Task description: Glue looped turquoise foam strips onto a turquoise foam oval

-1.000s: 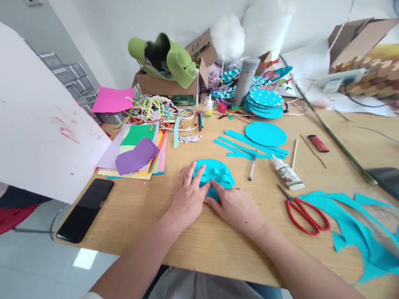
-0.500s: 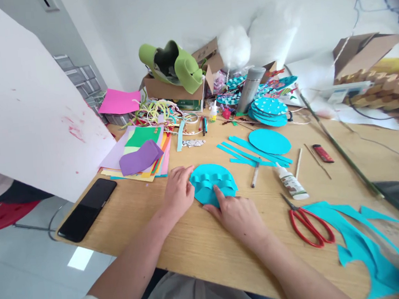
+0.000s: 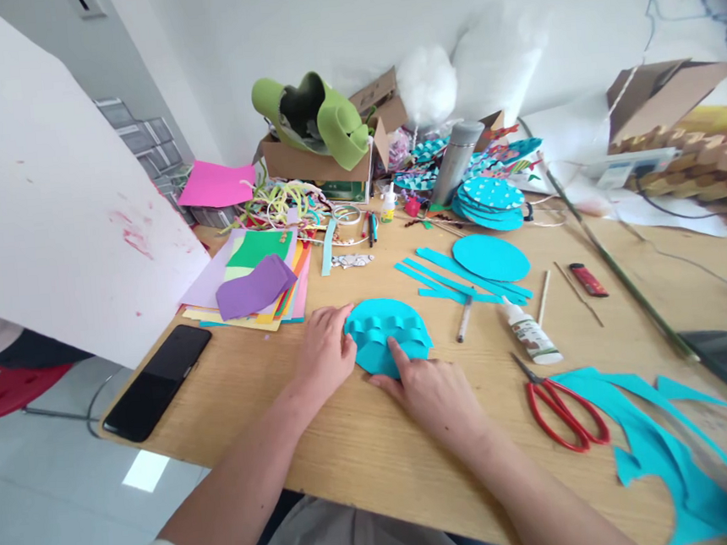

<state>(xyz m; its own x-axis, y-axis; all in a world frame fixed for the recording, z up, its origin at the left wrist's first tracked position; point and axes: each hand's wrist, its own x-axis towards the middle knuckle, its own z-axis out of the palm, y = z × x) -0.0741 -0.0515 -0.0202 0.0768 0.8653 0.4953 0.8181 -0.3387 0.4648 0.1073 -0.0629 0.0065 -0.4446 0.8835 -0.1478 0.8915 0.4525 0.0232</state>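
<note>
A round turquoise paper piece (image 3: 377,361) lies on the table in front of me, with rows of raised, looped paper strips across it. At its left edge, my left hand (image 3: 325,344) has its fingers closed on the rim. The index finger of my right hand (image 3: 434,385) presses on the lower looped strip, while the thumb rests at the near edge and the other fingers curl under. Right of the piece are a pen (image 3: 466,319), loose turquoise strips (image 3: 440,274), a plain turquoise oval (image 3: 491,258) and a white glue bottle (image 3: 534,334).
Red-handled scissors (image 3: 563,412) and turquoise scraps (image 3: 664,441) lie at the right. A black phone (image 3: 158,382) sits near the left table edge, below stacked coloured sheets (image 3: 256,286). Farther back stand a steel flask (image 3: 457,162) and a cardboard box (image 3: 321,159). A long stick (image 3: 617,263) crosses the right side.
Almost nothing differs. Both hands stay on the turquoise piece, and the view has shifted very slightly.
</note>
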